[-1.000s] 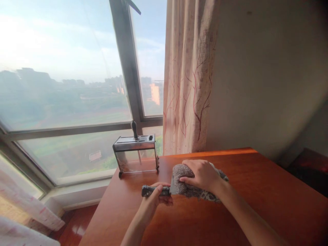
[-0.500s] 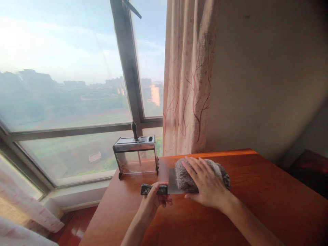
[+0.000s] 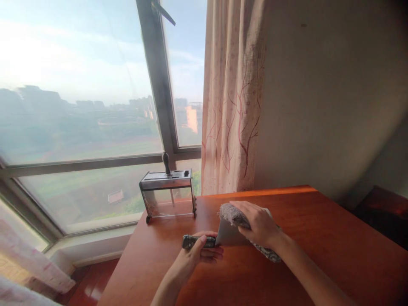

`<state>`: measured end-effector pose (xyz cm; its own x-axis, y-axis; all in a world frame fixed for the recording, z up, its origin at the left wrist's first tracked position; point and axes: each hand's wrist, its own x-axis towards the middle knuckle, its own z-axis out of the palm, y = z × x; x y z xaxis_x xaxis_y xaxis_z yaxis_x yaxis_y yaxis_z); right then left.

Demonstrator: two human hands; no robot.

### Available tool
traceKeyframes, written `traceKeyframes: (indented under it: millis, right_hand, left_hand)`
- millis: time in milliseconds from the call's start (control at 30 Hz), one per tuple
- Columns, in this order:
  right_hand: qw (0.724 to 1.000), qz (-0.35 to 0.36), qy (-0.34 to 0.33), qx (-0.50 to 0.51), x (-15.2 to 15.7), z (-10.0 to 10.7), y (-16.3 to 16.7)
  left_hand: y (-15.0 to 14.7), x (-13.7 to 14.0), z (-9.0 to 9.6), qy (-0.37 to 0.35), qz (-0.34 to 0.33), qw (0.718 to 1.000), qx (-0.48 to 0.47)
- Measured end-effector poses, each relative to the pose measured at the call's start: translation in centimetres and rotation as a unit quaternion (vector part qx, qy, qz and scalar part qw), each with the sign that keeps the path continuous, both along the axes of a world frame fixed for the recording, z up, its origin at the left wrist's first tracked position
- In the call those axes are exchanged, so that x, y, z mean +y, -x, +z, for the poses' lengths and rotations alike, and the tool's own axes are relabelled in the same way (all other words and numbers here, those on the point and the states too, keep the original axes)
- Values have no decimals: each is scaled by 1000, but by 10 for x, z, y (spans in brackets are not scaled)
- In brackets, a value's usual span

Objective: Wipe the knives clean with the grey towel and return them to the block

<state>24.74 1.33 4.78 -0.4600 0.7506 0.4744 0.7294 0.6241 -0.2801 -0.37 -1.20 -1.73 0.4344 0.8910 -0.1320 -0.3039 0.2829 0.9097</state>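
A cleaver (image 3: 228,233) with a dark riveted handle and a broad grey blade lies across my left hand (image 3: 199,250), whose thumb presses on the handle while the fingers support it from below. My right hand (image 3: 259,223) is closed around a grey fluffy cloth (image 3: 232,214), folded over the top edge of the blade. Part of the cloth hangs below my right wrist. The far end of the blade is hidden by the cloth and my hand.
A clear-sided knife block (image 3: 167,191) with a metal top holds one dark-handled tool, at the table's back left corner. The brown wooden table (image 3: 318,242) reaches to the right. Behind stand a window and a patterned curtain (image 3: 228,106).
My right hand has gone from lying flat on the bunched cloth to gripping it over the blade's upper edge. The cleaver has shifted slightly right and tilted, with my left hand still on its handle.
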Motion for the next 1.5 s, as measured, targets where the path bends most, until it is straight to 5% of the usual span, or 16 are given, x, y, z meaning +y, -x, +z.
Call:
traceKeyframes:
  millis: [300, 500, 767, 1067, 1333, 1500]
  right_hand:
    - [999, 45, 28, 9, -2, 31, 18]
    - [972, -1, 138, 191, 14, 39, -20]
    - [972, 1, 132, 192, 28, 70, -56]
    - [988, 59, 139, -17, -16, 45, 17]
    - [970, 90, 208, 87, 0, 52, 3]
    - [972, 66, 224, 13, -1, 51, 13]
  left_hand:
    - [3, 5, 1, -5, 41, 999, -24]
    - [5, 4, -1, -7, 26, 1000, -3]
    - [4, 2, -3, -8, -28, 999, 22]
    - [4, 6, -5, 6, 25, 999, -29]
    - [3, 0, 0, -11, 20, 999, -30]
    - [3, 1, -3, -14, 2, 999, -29]
